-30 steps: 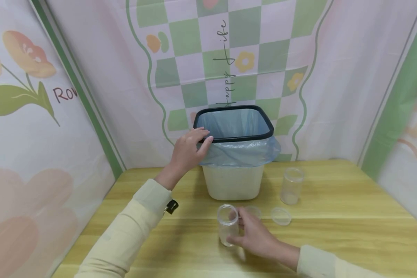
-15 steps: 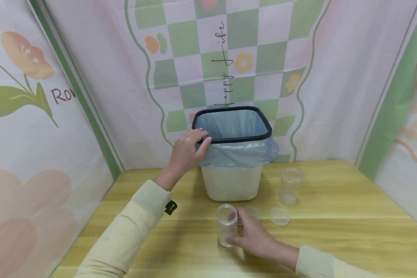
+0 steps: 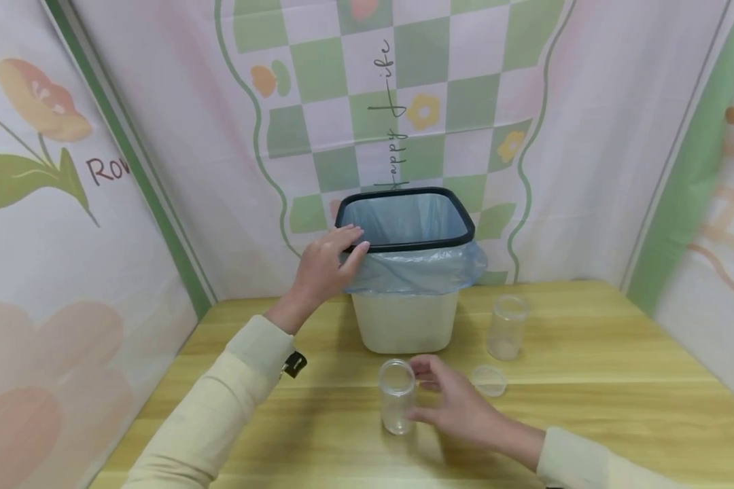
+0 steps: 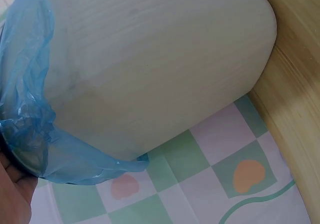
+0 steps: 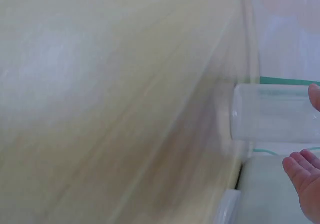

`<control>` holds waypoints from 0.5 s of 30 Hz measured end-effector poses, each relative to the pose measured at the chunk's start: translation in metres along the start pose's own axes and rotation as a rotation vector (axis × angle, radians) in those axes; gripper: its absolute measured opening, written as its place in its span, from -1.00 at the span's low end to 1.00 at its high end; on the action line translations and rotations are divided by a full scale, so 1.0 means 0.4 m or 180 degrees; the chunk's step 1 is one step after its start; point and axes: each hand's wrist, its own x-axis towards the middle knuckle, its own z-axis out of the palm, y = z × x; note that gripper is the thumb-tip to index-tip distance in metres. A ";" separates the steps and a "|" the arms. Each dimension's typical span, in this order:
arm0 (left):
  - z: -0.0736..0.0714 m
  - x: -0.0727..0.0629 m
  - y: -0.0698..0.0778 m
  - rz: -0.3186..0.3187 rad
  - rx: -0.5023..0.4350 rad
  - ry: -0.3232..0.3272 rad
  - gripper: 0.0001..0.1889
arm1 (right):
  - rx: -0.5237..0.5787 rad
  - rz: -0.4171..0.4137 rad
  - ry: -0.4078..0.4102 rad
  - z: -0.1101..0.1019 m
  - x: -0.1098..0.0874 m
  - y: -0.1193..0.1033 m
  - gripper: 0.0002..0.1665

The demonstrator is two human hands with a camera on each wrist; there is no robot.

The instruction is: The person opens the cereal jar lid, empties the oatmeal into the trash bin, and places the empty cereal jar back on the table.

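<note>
In the head view my left hand (image 3: 327, 266) holds the near left corner of the black rim (image 3: 412, 246) of a white trash bin (image 3: 406, 322) lined with a blue bag (image 3: 416, 270). The left wrist view shows bent fingers (image 4: 12, 171) at that rim, beside the bag's overhang. A clear plastic jar (image 3: 397, 401) without a lid stands upright on the table in front of the bin. My right hand (image 3: 455, 406) is just right of it, thumb and fingers spread. From the right wrist, the jar (image 5: 275, 113) shows between the thumb and the separated fingertips.
A second clear jar (image 3: 507, 329) stands uncovered to the right of the bin. A clear round lid (image 3: 488, 381) lies flat on the wooden table (image 3: 612, 387) in front of that jar. Printed cloth (image 3: 367, 115) hangs behind and along both sides.
My right hand has loosened from the jar and shifted slightly right, and it now covers a second lid seen earlier. The jar stays standing. My left hand stays at the rim.
</note>
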 end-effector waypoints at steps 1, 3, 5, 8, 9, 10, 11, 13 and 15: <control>-0.001 0.000 -0.001 0.0009 -0.0010 0.0004 -0.65 | -0.0023 -0.0049 0.0030 -0.006 0.000 -0.001 -0.18; -0.002 0.000 -0.003 0.0029 -0.0036 0.0007 -0.64 | -0.0080 -0.0122 0.0100 -0.021 0.002 -0.005 -0.19; -0.003 -0.001 -0.006 0.0038 -0.0060 0.0018 -0.64 | -0.0106 -0.0175 0.0169 -0.036 0.005 -0.011 -0.20; -0.010 -0.002 -0.012 0.0037 -0.0054 0.0056 -0.63 | -0.0139 -0.0317 0.0289 -0.065 0.014 -0.021 -0.21; -0.014 -0.002 -0.014 0.0037 -0.0042 0.0070 -0.63 | -0.0157 -0.0356 0.0330 -0.075 0.018 -0.024 -0.22; -0.017 -0.002 -0.017 0.0036 -0.0021 0.0083 -0.63 | -0.0181 -0.0380 0.0372 -0.086 0.021 -0.028 -0.23; -0.020 -0.003 -0.020 0.0040 0.0000 0.0096 -0.63 | -0.0218 -0.0403 0.0419 -0.098 0.023 -0.032 -0.23; -0.026 -0.005 -0.026 0.0073 0.0057 0.0129 -0.64 | -0.0305 -0.0397 0.0499 -0.120 0.026 -0.038 -0.25; -0.031 -0.013 -0.034 0.0104 0.0079 0.0161 -0.65 | -0.0397 -0.0356 0.0554 -0.141 0.025 -0.039 -0.27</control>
